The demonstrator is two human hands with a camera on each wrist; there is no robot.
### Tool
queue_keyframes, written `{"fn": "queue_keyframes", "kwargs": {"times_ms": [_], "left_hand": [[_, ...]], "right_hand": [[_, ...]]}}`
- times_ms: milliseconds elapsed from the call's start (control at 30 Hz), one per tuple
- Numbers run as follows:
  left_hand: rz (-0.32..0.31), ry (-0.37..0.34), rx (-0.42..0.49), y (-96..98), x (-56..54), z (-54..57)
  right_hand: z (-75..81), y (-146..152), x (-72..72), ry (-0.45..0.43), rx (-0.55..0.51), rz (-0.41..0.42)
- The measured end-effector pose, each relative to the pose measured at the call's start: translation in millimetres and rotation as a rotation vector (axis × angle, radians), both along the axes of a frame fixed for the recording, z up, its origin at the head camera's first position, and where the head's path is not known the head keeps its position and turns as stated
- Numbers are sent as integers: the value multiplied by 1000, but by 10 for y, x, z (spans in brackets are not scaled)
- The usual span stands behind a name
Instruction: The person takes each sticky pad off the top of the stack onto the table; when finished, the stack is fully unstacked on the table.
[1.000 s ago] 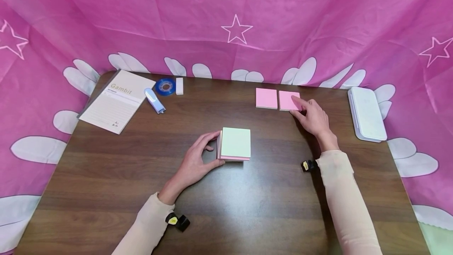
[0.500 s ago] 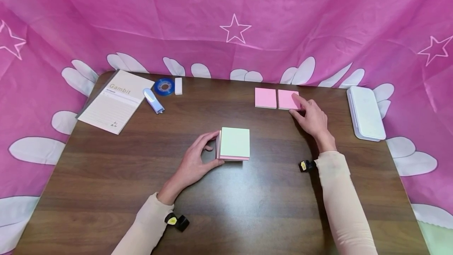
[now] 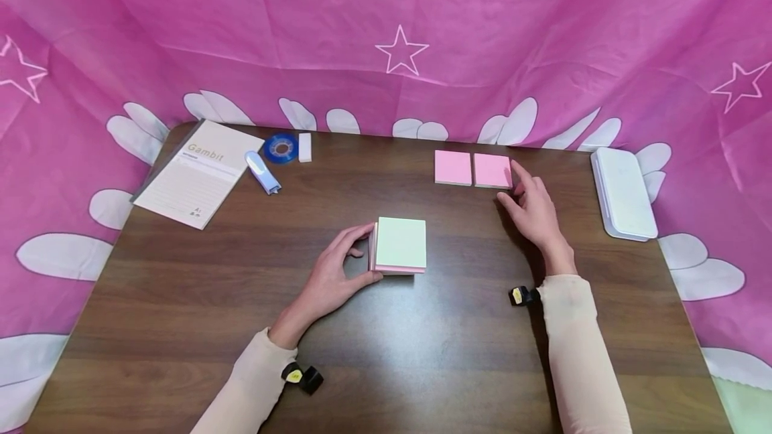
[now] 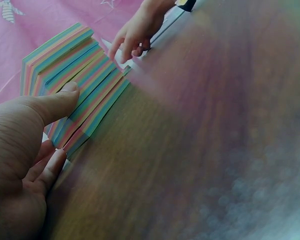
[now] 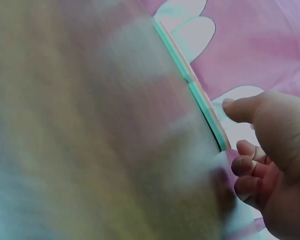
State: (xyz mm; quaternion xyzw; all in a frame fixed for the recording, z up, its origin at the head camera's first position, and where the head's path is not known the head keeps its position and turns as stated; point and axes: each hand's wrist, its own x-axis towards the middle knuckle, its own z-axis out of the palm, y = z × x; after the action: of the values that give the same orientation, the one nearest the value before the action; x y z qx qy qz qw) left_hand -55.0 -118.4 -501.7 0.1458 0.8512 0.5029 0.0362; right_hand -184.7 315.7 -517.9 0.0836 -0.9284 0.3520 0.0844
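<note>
On the surface (image 3: 434,367), held the stack (image 3: 401,242) in the left grip (image 3: 332,270); at two o'clock from it, spread the right grip (image 3: 534,209) wide, just beside the nearer pink pad (image 3: 491,171).

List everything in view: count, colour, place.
Note stack: 1, green-topped, multicoloured sides, middle of table
Note pads: 2, pink-topped, back of table, right of centre
Case: 1, white, far right
Notebook: 1, off-white, dark spine, back left
Handheld tool: 1, light blue, at notebook's edge
Tape roll: 1, blue, right of notebook
Block: 1, white, beside tape roll
Table: 1, brown, beneath these
Backdrop: 1, pink and white, behind table
Wrist devices: 2, black, at sleeve cuffs
Sleeves: 2, cream, lower left and right
Left hand: 1, gripping note stack
Right hand: 1, beside right pad
</note>
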Motion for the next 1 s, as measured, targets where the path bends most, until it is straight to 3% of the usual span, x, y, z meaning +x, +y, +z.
{"fn": "queue_keyframes", "kwargs": {"times_ms": [67, 133, 333, 467, 767, 1000], "left_hand": [[0, 0, 3, 2, 1, 2], [0, 1, 7, 5, -1, 4], [1, 4, 9, 9, -4, 5], [2, 2, 6, 12, -6, 4], [4, -6, -3, 7, 4, 2], [5, -13, -5, 3, 8, 8]], "right_hand": [[-67, 25, 5, 10, -32, 9], [-33, -17, 43, 18, -74, 18], [475, -405, 283, 17, -196, 64], [693, -613, 383, 41, -226, 89], [900, -904, 542, 112, -229, 254], [1038, -1145, 696, 98, -180, 364]]}}
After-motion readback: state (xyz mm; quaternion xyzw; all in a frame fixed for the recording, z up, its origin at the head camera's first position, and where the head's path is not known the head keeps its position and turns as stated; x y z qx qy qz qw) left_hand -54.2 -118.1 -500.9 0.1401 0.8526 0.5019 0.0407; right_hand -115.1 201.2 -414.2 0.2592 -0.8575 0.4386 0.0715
